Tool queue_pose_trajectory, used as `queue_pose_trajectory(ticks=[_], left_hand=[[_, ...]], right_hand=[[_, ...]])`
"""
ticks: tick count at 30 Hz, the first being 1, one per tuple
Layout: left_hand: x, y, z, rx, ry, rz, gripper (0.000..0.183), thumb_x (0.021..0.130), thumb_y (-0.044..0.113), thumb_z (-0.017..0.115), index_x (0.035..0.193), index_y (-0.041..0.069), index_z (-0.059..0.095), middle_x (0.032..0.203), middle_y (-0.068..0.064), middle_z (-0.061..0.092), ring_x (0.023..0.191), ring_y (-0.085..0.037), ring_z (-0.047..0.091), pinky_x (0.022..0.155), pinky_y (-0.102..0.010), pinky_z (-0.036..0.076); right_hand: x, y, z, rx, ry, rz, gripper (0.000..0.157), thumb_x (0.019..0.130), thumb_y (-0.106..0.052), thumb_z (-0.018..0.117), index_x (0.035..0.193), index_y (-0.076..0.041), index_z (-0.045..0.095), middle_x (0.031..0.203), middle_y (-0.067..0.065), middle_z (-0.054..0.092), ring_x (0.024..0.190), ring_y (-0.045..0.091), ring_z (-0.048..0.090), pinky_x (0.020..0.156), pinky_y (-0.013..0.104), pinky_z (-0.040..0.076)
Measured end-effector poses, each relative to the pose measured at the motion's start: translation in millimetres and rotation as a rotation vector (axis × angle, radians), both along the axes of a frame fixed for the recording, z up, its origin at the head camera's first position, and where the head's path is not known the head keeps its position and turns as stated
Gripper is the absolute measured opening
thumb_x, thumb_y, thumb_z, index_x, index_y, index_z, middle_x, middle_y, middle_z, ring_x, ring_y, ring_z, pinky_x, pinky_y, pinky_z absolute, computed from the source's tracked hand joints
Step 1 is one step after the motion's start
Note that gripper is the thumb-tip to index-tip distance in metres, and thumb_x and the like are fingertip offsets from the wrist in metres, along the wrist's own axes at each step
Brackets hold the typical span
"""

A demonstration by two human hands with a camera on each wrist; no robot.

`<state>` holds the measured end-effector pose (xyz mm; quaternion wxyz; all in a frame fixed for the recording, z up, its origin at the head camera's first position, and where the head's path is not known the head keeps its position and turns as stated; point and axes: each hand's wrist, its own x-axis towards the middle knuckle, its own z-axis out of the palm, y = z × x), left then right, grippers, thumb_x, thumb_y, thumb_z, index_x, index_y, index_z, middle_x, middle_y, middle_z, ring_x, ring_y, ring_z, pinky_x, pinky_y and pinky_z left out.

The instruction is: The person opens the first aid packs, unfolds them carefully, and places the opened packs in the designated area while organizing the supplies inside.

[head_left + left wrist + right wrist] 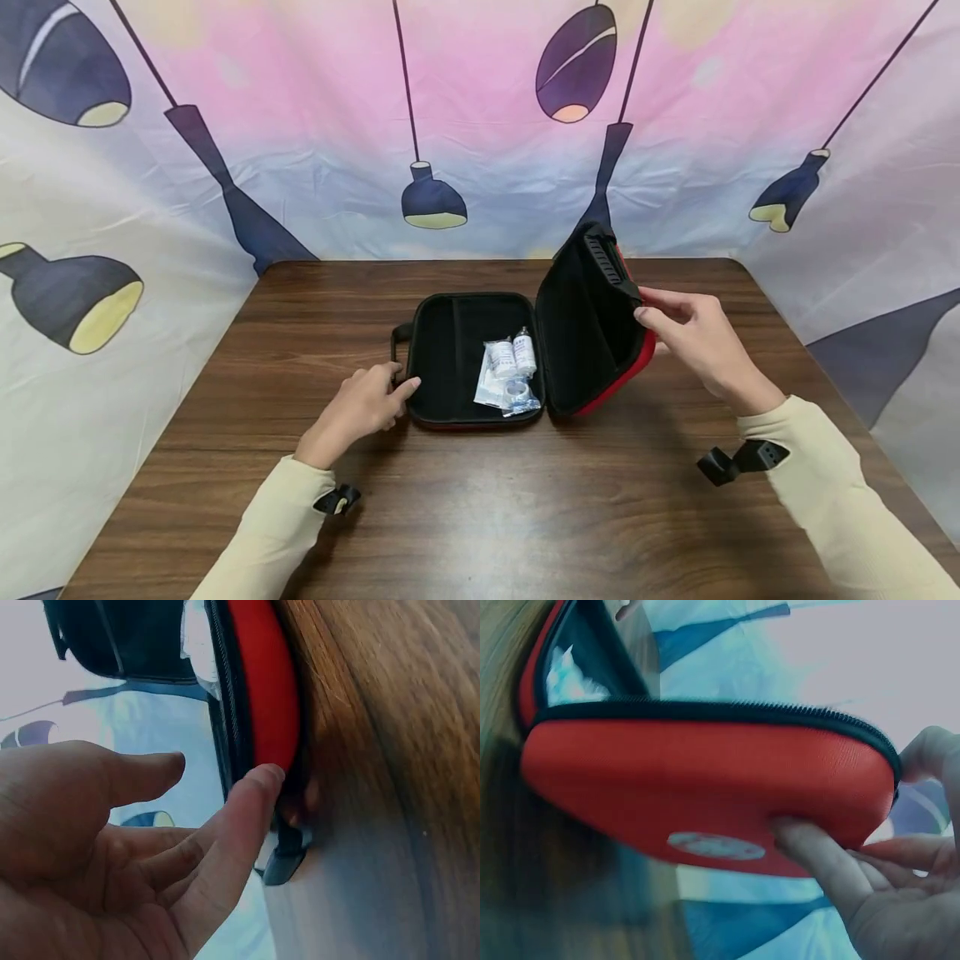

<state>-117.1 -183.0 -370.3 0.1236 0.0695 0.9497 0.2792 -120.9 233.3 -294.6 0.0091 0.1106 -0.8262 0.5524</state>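
Observation:
A red zippered first-aid case (705, 761) with a black lining stands unfolded on the table. Its left half (435, 362) lies flat, holding several white and clear wrapped packets (501, 360) at the hinge side. The other half, the lid (581, 333), is tilted up at the right. My right hand (701, 342) pinches the lid's outer edge, thumb on the inner side and fingers behind on the red shell. My left hand (365, 400) is at the flat half's left side by the carry handle (401, 333), fingertips touching the red side wall (266, 690), fingers fairly straight.
The wooden table (480, 517) extends in front of the case and to both sides. A printed cloth backdrop (480, 125) with lamp drawings hangs behind the table and along its sides. Black cameras (742, 461) are strapped to both wrists.

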Motion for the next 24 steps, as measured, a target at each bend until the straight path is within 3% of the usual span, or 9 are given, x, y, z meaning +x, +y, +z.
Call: queue_pose_trajectory(ticks=[3, 7, 9, 11, 17, 24], left_hand=[[-3.9, -3, -5.7, 0.022, -0.034, 0.017, 0.047, 0.108, 0.032, 0.05, 0.136, -0.007, 0.055, 0.07, -0.005, 0.067, 0.055, -0.017, 0.064, 0.062, -0.035, 0.053], [-9.7, -8, -12.5, 0.034, -0.05, 0.042, 0.038, 0.109, 0.031, 0.049, 0.116, -0.004, 0.062, 0.069, -0.007, 0.066, 0.054, -0.017, 0.063, 0.057, -0.033, 0.052], [-12.8, -12, -15.8, 0.038, -0.057, 0.055, 0.038, 0.109, 0.03, 0.049, 0.116, -0.005, 0.062, 0.066, -0.007, 0.066, 0.053, -0.017, 0.063, 0.056, -0.033, 0.053], [-15.0, -15, -18.1, 0.042, -0.066, 0.063, 0.037, 0.109, 0.027, 0.048, 0.12, -0.007, 0.06, 0.066, -0.007, 0.066, 0.053, -0.017, 0.064, 0.055, -0.033, 0.054], [-21.1, -22, -19.7, 0.025, -0.056, 0.052, 0.048, 0.109, 0.019, 0.047, 0.142, -0.015, 0.042, 0.064, -0.007, 0.066, 0.053, -0.017, 0.065, 0.054, -0.032, 0.055], [-23.9, -27, -20.4, -0.012, -0.027, 0.042, 0.05, 0.109, 0.017, 0.047, 0.145, -0.017, 0.04, 0.061, -0.004, 0.066, 0.054, -0.016, 0.065, 0.055, -0.032, 0.053]], right_hand=[[-1.4, 10, -12.7, -0.082, -0.043, -0.002, 0.051, 0.105, -0.019, 0.055, 0.147, 0.009, 0.045, 0.14, 0.029, 0.052, 0.098, 0.001, 0.068, 0.074, 0.027, 0.06], [-2.6, 25, -28.9, -0.154, -0.083, -0.014, 0.049, 0.105, -0.017, 0.055, 0.142, 0.015, 0.047, 0.127, 0.006, 0.064, 0.095, 0.007, 0.072, 0.075, 0.029, 0.06], [-3.1, 32, -35.6, -0.164, -0.093, -0.018, 0.048, 0.105, -0.017, 0.055, 0.138, 0.018, 0.049, 0.118, -0.008, 0.065, 0.093, 0.009, 0.073, 0.076, 0.029, 0.06], [-3.4, 38, -41.9, -0.173, -0.113, -0.012, 0.048, 0.105, -0.016, 0.054, 0.136, 0.021, 0.049, 0.115, -0.011, 0.066, 0.09, 0.011, 0.073, 0.076, 0.03, 0.06], [-5.4, 57, -59.5, -0.199, -0.204, 0.011, 0.05, 0.105, -0.011, 0.054, 0.135, 0.027, 0.042, 0.112, -0.008, 0.067, 0.089, 0.014, 0.074, 0.077, 0.036, 0.06], [-8.4, 74, -80.6, 0.065, -0.262, -0.002, 0.051, 0.103, -0.024, 0.061, 0.131, 0.019, 0.056, 0.114, 0.016, 0.069, 0.082, 0.018, 0.074, 0.077, 0.038, 0.061]])
